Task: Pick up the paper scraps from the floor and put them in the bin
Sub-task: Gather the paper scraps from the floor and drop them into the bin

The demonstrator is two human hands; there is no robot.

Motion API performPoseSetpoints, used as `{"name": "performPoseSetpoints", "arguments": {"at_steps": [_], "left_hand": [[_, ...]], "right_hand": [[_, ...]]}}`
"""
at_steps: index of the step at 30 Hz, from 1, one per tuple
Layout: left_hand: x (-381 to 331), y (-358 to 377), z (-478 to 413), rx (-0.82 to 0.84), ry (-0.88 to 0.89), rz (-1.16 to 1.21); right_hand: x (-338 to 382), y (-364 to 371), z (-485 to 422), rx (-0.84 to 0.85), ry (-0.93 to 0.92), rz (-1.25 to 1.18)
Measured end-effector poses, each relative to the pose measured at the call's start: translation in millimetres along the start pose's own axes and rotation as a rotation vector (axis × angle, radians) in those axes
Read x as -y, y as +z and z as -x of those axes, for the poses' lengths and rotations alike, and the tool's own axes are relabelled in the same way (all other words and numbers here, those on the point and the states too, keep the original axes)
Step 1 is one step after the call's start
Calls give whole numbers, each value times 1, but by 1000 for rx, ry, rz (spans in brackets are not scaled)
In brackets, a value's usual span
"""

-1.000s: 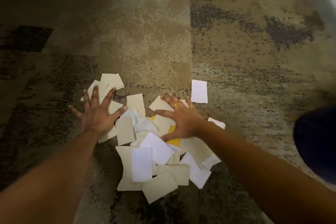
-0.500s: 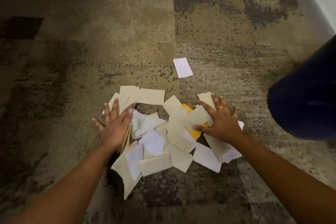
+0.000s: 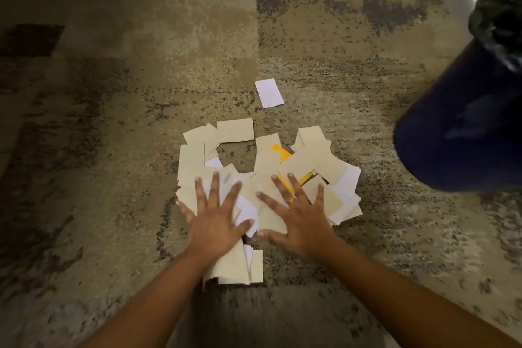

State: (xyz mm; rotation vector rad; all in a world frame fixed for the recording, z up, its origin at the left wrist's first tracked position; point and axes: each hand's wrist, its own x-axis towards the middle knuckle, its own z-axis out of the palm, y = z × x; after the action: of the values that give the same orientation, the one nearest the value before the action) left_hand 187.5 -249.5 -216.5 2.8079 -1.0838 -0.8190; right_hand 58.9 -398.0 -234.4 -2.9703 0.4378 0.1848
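Both our hands, left hand (image 3: pixel 214 223) and right hand (image 3: pixel 299 220), lie spread flat on the scrap pile (image 3: pixel 310 161), gripping nothing; one stray scrap (image 3: pixel 269 93) lies apart; bin (image 3: pixel 463 121) unfed yet, we judge.

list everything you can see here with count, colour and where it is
paper scraps: one heap, count unclear, mostly beige with some white and yellow, on the carpet at centre
stray scrap: one, white, alone on the carpet just beyond the heap
bin: one, dark blue with a black liner, right edge
carpet: one, mottled tan and brown, covers the floor
left hand: one, fingers spread, flat on the heap
right hand: one, gold ring, fingers spread, flat on the heap
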Motion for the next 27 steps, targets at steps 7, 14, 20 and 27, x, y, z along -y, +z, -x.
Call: {"name": "performPoseSetpoints", "arguments": {"at_steps": [7,14,20,27], "left_hand": [[-27,17,-3,-152,138,7],[-31,2,8,-179,80,14],[-38,-4,4,49,53,-126],[-47,-9,4,-48,1,-140]], "right_hand": [[-33,-11,18,52,207,-23],[-60,-38,31,-224,509,-148],[-59,-41,26,287,641,-320],[-12,-37,18,224,498,-248]]}}
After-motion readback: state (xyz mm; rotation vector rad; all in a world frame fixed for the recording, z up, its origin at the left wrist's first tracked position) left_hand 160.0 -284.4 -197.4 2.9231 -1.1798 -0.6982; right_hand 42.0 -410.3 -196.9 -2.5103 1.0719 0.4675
